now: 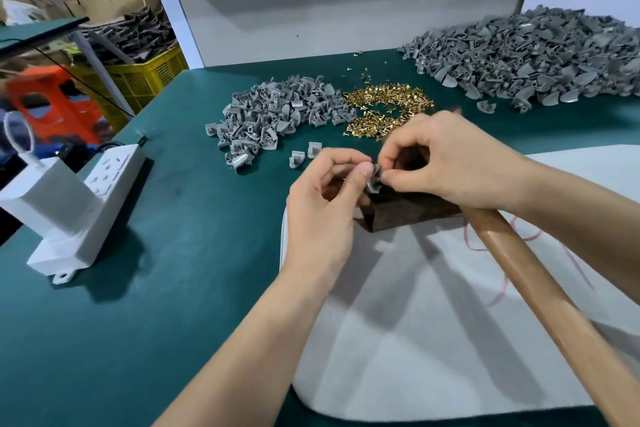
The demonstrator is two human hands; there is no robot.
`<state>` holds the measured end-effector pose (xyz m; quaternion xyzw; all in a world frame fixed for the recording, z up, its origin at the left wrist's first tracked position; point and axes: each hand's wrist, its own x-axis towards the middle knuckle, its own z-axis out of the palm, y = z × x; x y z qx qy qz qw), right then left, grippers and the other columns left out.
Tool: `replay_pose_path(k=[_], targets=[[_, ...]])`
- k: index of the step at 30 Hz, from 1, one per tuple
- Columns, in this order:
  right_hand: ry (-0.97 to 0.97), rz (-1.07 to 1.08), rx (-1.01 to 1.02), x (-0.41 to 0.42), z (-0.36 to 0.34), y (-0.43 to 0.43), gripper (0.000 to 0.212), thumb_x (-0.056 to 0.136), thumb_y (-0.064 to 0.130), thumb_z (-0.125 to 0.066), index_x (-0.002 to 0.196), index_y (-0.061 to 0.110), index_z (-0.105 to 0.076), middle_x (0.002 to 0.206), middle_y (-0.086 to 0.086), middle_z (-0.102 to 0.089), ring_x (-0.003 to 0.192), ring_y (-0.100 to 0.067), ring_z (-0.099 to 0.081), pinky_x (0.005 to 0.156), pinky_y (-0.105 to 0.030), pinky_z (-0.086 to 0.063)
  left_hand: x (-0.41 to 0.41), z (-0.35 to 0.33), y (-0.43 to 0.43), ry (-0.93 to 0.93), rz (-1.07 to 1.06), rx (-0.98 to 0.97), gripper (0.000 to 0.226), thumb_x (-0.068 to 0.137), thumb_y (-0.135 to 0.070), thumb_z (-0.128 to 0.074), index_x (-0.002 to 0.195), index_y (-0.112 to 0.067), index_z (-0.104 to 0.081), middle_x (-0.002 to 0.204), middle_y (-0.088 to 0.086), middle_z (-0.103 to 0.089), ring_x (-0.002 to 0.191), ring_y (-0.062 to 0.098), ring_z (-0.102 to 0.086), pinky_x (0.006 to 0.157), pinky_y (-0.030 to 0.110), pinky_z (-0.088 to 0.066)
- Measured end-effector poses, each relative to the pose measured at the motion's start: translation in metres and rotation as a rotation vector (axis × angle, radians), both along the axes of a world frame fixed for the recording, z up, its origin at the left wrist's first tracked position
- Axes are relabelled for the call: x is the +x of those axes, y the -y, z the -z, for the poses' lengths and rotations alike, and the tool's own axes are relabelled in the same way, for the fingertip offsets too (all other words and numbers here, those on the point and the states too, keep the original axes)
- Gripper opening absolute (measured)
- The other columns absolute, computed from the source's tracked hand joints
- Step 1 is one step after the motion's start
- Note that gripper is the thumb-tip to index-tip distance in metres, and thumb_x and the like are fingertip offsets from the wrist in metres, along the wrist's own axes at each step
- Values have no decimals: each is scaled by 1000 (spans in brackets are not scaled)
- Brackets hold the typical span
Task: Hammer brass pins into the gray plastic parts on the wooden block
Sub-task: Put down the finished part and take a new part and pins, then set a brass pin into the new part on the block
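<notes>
A dark wooden block (412, 210) sits on a white cloth (433, 322). Over its left top edge my left hand (322, 204) pinches a gray plastic part (374, 180) between thumb and fingers. My right hand (446, 159) meets it from the right, its fingertips pinched at the same part; any pin between them is too small to see. A hammer's wooden handle (540, 291) runs from under my right wrist toward the lower right; its head is hidden. A heap of brass pins (384, 107) lies behind the block.
A small pile of gray parts (273, 114) lies left of the pins, with two loose ones (304, 154) nearer. A big heap of gray parts (540, 66) fills the back right. A white power strip with an adapter (79, 204) stands at the left on the green tabletop (194, 218).
</notes>
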<state>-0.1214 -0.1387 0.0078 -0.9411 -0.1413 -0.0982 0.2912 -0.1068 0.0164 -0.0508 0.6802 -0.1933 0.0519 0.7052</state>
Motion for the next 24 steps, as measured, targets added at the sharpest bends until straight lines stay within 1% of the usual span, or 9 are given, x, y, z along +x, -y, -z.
replay_pose_path(k=[2,4,7,9,12,14,16,20,24], targets=[[-18,-1,24,2,2,2,2,68,21,-69,66,21,-70,69,4,-68,71,-8,-59,69,-17,-44,1,0,-1,-20,24,-51,15,87,-7,-67,82,-22,-67,71,-7,-67,62,9,-58,66,22,-50],[-20,9,55,4,4,2,4,64,25,-66,64,23,-69,68,5,-67,71,-7,-59,66,-14,-43,2,0,-2,-55,66,-58,12,85,-8,-69,86,-20,-69,77,-6,-70,67,8,-61,68,20,-52],[-15,16,72,4,7,1,8,59,32,-62,60,26,-66,66,6,-65,74,-6,-57,68,-14,-42,4,-1,-8,-79,167,-26,19,85,-3,-69,94,-19,-71,84,-10,-72,75,1,-61,73,13,-49],[-18,22,92,5,8,0,9,58,34,-61,60,26,-66,66,6,-63,71,-6,-57,67,-16,-43,7,-2,-11,-97,202,-26,22,83,-1,-68,95,-20,-72,85,-5,-72,75,3,-63,73,13,-49],[-26,24,138,6,9,0,8,58,33,-63,59,25,-66,63,1,-62,66,-7,-57,63,-20,-44,9,-2,-12,-121,196,-76,20,82,-1,-69,91,-19,-73,81,7,-71,70,11,-64,72,19,-52],[-32,26,162,6,10,1,7,57,31,-64,58,25,-67,61,0,-63,62,-7,-56,60,-20,-45,9,-3,-11,-135,201,-110,14,77,-8,-69,89,-14,-71,75,3,-70,66,10,-63,69,18,-51],[-40,28,202,6,10,3,6,56,29,-65,57,25,-68,62,0,-65,59,-8,-57,58,-19,-45,8,-3,-9,-122,191,-113,16,73,-13,-68,89,-10,-70,70,0,-68,63,8,-62,67,16,-50],[-55,13,244,5,9,5,4,57,28,-66,57,26,-69,73,9,-67,60,-5,-59,57,-13,-45,6,-3,-6,-105,161,-118,16,71,-14,-70,87,-10,-68,66,-1,-65,60,6,-60,66,14,-49],[-45,11,252,4,9,5,3,59,27,-66,57,26,-69,75,13,-66,61,-2,-59,58,-10,-44,5,-4,-6,-127,157,-129,16,71,-14,-69,86,-10,-68,66,-2,-65,59,7,-60,66,15,-50]])
